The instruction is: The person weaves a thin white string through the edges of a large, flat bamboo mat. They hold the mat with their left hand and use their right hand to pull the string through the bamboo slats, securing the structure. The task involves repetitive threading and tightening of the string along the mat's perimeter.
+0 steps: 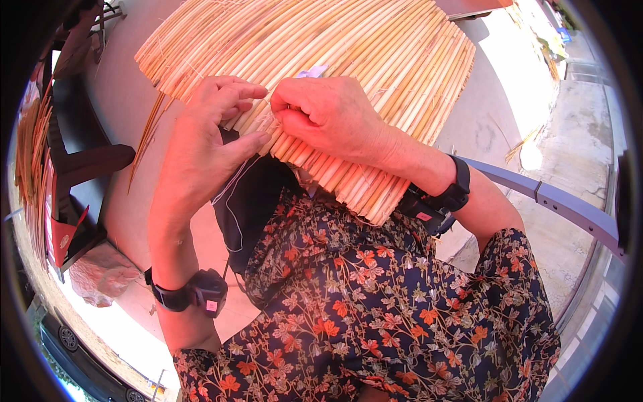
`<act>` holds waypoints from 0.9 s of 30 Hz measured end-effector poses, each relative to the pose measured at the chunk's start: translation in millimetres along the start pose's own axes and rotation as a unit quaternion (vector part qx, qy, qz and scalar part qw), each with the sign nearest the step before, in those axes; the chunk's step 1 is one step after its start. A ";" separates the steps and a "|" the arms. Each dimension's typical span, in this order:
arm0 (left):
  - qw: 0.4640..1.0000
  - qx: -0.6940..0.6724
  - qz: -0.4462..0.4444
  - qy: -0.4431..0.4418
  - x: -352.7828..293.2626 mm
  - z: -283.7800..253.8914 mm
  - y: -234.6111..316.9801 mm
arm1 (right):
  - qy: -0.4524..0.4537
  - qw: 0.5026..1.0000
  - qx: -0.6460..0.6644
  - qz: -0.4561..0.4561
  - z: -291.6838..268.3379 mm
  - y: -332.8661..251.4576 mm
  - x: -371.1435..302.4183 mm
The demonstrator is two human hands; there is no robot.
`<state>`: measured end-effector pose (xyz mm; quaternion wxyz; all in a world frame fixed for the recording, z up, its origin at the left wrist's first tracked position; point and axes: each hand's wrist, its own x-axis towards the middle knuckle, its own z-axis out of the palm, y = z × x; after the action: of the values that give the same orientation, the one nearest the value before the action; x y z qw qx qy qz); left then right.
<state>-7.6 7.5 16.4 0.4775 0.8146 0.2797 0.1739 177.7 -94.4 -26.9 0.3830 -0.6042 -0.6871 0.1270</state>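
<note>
A woven mat of pale yellow reed stalks (375, 60) lies across my lap and spreads toward the top of the view. My left hand (207, 144) rests on the mat's near edge, fingers curled around the stalk ends. My right hand (328, 114) lies on top of the mat just beside it, with thumb and forefinger pinched on a thin white thread (231, 194) that trails down over dark cloth. Each wrist carries a black band with a small device. My flowered sleeves fill the lower view.
A bundle of loose reed stalks (30, 154) stands at the left beside dark furniture (87, 161). A grey metal rail (556, 201) curves along the right. Sunlit concrete floor (576, 127) lies beyond it.
</note>
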 end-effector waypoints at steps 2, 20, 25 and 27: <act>1.000 0.004 -0.021 -0.014 0.9 1.7 -3.1 | -0.004 1.000 -0.004 0.005 -0.8 0.1 -0.6; 0.999 0.047 -0.020 0.003 1.7 2.0 -8.2 | 0.019 0.989 0.091 0.117 -17.9 -4.7 -3.9; 0.996 0.088 -0.010 0.004 0.5 0.2 -3.3 | 0.013 0.991 0.074 0.114 -22.5 -3.2 -5.8; 0.996 0.089 -0.014 0.001 0.1 0.3 -2.0 | 0.007 0.991 0.074 0.113 -23.7 -2.4 -6.8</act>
<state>-7.9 8.1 14.5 0.4054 0.8496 0.3061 0.1420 191.8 -108.1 -12.0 0.4144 -0.6488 -0.6007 0.2154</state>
